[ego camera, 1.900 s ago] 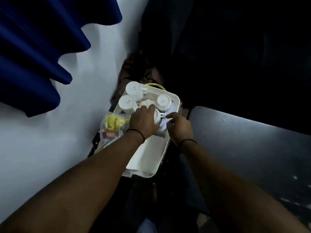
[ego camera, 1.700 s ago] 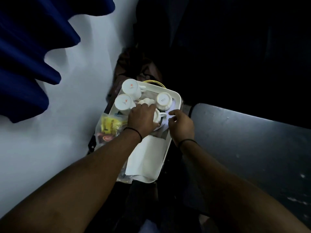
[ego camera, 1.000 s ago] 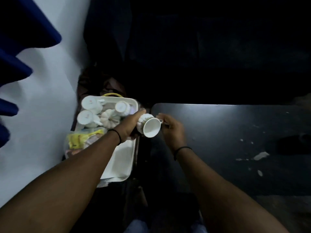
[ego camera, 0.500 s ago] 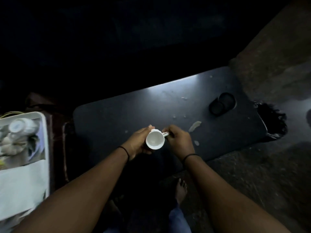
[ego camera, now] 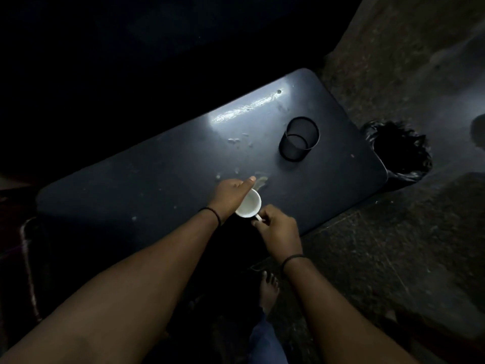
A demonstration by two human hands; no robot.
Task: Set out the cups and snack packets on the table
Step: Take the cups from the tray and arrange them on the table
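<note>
A small white cup (ego camera: 249, 204) is upright, mouth up, over the near edge of the dark table (ego camera: 157, 177). My left hand (ego camera: 228, 197) curls round the cup's left side, thumb stretched along its far rim. My right hand (ego camera: 278, 227) pinches the cup's handle from the near right. Whether the cup's base touches the table I cannot tell. The tray with the other cups and the snack packets is out of view.
A black mesh holder (ego camera: 299, 139) stands on the table's right part. Pale stains (ego camera: 259, 182) mark the tabletop just beyond the cup. A black bag-lined bin (ego camera: 399, 151) sits past the table's right end. My bare foot (ego camera: 267, 287) is on the floor below.
Both hands lifted the cup off the tray at the left, turned it mouth up and carried it right over the table. The view swung right, so the tray left the frame.
</note>
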